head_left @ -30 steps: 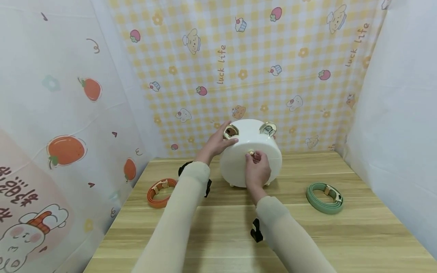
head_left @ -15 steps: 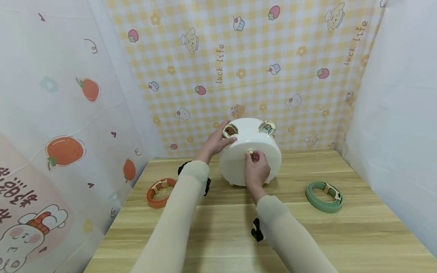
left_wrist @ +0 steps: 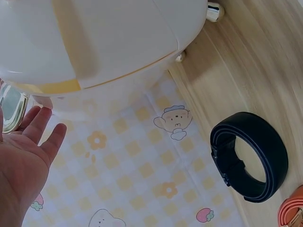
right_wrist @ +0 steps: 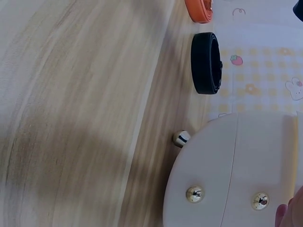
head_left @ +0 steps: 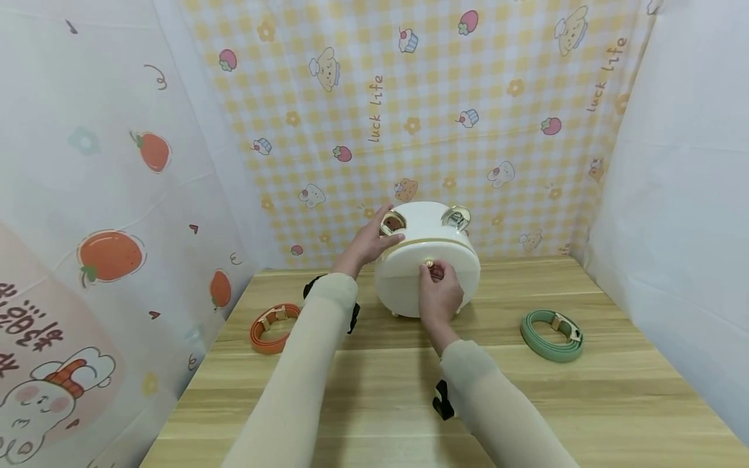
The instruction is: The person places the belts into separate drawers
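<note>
A white round box (head_left: 398, 296) with gold rings on top and small gold feet stands upright near the back of the table. My right hand (head_left: 441, 296) pinches the gold knob (head_left: 430, 263) of its top drawer, which sticks out slightly at the front. Two lower knobs, including the middle knob (right_wrist: 260, 201), show in the right wrist view. At the upper left of the box, my left hand (head_left: 367, 247) rests with its thumb on the front top edge. Its fingers (left_wrist: 37, 124) reach beside the left gold ring (left_wrist: 20, 111), loosely extended.
A coiled orange belt (head_left: 257, 331) lies on the left of the wooden table (head_left: 374, 403), and a coiled green belt (head_left: 550, 351) on the right. A coiled black belt (left_wrist: 277, 158) stands left of the box in the wrist views. A patterned cloth (head_left: 433, 97) hangs behind.
The top drawer has come forward a little, with a yellow strip now visible behind its upper edge. My right hand keeps its pinch on the knob; the left hand stays put.
</note>
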The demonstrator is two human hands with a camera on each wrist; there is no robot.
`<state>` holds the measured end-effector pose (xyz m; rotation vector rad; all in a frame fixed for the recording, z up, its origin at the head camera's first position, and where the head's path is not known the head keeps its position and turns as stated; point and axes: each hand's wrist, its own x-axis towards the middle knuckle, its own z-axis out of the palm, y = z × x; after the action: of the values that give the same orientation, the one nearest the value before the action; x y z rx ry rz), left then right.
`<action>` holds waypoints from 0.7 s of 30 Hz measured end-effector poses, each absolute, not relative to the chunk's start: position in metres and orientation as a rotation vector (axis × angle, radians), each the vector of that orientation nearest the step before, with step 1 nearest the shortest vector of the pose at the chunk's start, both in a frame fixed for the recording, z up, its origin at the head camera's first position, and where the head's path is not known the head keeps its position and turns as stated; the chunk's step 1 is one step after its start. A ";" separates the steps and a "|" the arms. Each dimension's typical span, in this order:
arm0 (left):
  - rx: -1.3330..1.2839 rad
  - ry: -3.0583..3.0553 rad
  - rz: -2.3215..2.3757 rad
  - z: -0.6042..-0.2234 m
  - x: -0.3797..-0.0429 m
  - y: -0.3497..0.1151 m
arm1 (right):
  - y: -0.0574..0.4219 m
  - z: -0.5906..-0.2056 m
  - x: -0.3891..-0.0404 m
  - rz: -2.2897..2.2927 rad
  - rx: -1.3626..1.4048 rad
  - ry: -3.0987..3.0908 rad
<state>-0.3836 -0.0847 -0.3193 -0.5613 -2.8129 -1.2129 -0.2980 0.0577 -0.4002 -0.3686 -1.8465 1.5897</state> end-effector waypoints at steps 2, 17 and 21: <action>-0.555 -2.818 -1.207 -0.319 -0.384 -0.086 | 0.057 -0.400 -0.297 1.590 -0.360 -1.844; -0.559 -2.822 -1.203 -0.318 -0.382 -0.088 | 0.056 -0.406 -0.285 1.622 -0.260 -1.791; -0.562 -2.827 -1.208 -0.319 -0.383 -0.087 | 0.057 -0.409 -0.283 1.585 -0.247 -1.783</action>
<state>-0.3826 -0.0867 -0.3191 -0.5616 -2.8269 -1.2080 -0.2827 0.0573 -0.4087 -0.2474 -1.7831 1.5846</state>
